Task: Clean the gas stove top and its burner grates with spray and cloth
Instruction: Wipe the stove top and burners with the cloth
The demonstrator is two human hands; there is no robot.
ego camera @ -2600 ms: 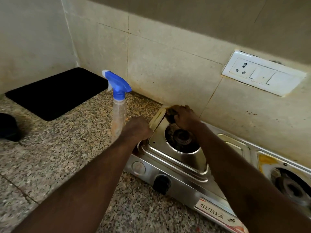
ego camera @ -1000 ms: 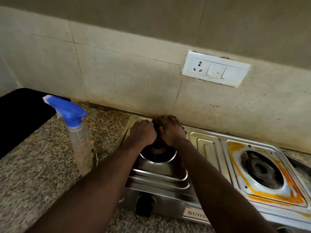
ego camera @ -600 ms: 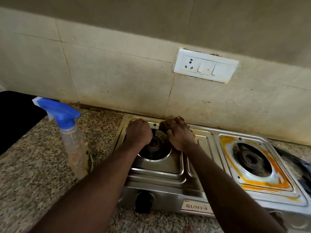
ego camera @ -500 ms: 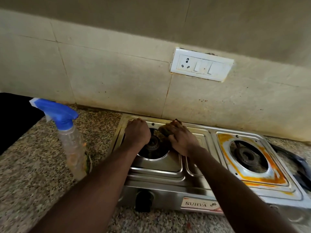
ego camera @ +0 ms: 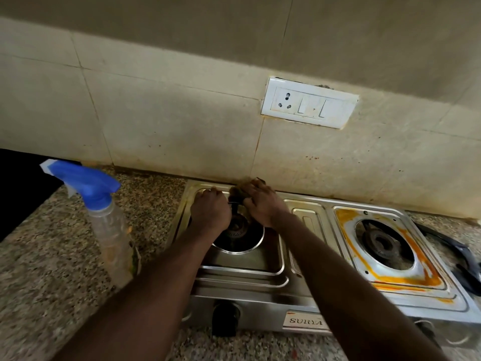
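A steel two-burner gas stove (ego camera: 263, 287) stands against the tiled wall. Both burners are bare, with no grates on them. My right hand (ego camera: 263, 204) grips a dark, stained cloth (ego camera: 235, 195) at the back rim of the left burner (ego camera: 238, 231). My left hand (ego camera: 209, 212) rests curled on the stove top just left of that burner, with nothing visibly in it. The right burner (ego camera: 380, 241) has an orange stain around its pan. A clear spray bottle (ego camera: 109, 225) with a blue trigger head stands upright on the counter, left of the stove.
Speckled granite counter (ego camera: 52, 269) lies left of and in front of the stove. A black mat (ego camera: 18, 188) sits at far left. A black grate (ego camera: 463, 259) lies on the counter right of the stove. A white switch and socket plate (ego camera: 309, 105) is on the wall.
My right hand with the cloth has shifted along the back edge of the left burner, from its right side toward the rear rim. The view has swung right, away from the mat.
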